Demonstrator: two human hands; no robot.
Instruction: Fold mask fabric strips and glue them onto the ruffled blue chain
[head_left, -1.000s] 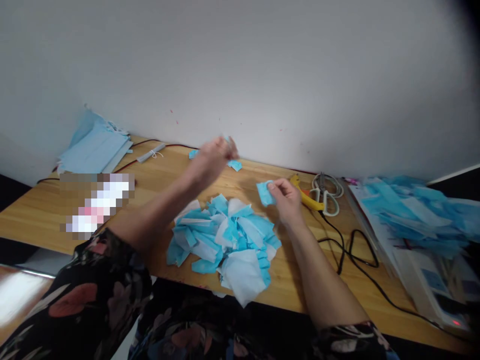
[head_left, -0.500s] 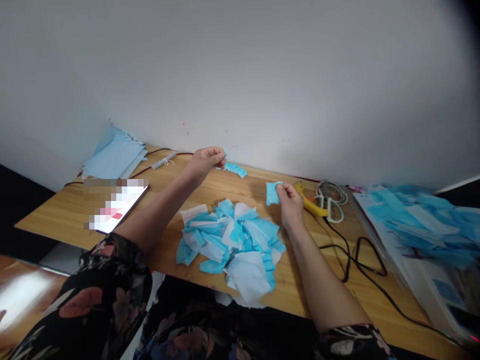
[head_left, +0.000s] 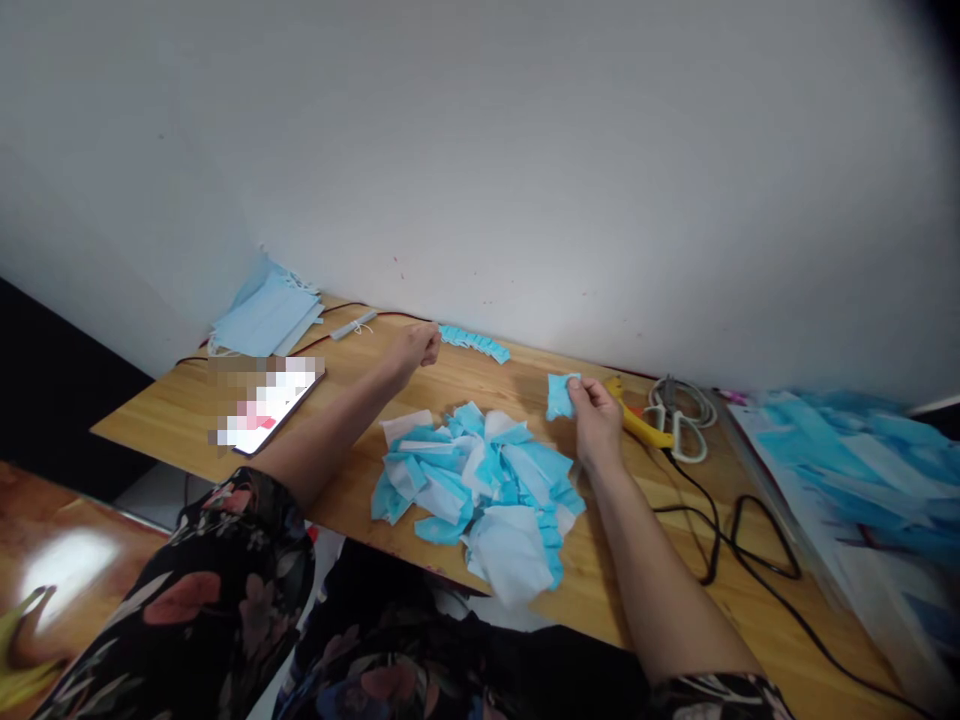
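Head view (1 view only).

1. Left hand (head_left: 420, 347): fingers curled closed, resting on the table (head_left: 157, 425) at the far side, close to the wall. It sits at the left end of the strip (head_left: 475, 343), a row of small blue pieces. Whether the fingers actually pinch the strip end cannot be told.
2. Strip: lies flat along the foot of the wall. Its long axis runs left to right, extending right from the left hand.
3. Right hand (head_left: 598, 418): raised just above the table, thumb and fingers pinched on the right edge of 1 small blue piece (head_left: 559, 396). The piece stands roughly upright, left of the hand.
4. Key relation: the strip's right end is nearest the held piece, between the 2 hands. The left hand is the nearer hand to the strip.
5. Pile (head_left: 480, 480): loose blue and white cut pieces, near side, between both forearms.
6. Right of the right hand: glue gun (head_left: 637, 425), then scissors (head_left: 681, 420), with a black cable (head_left: 720, 520) running toward the near right.
7. Left: phone (head_left: 270, 405); far left, a stack of masks (head_left: 262, 318).
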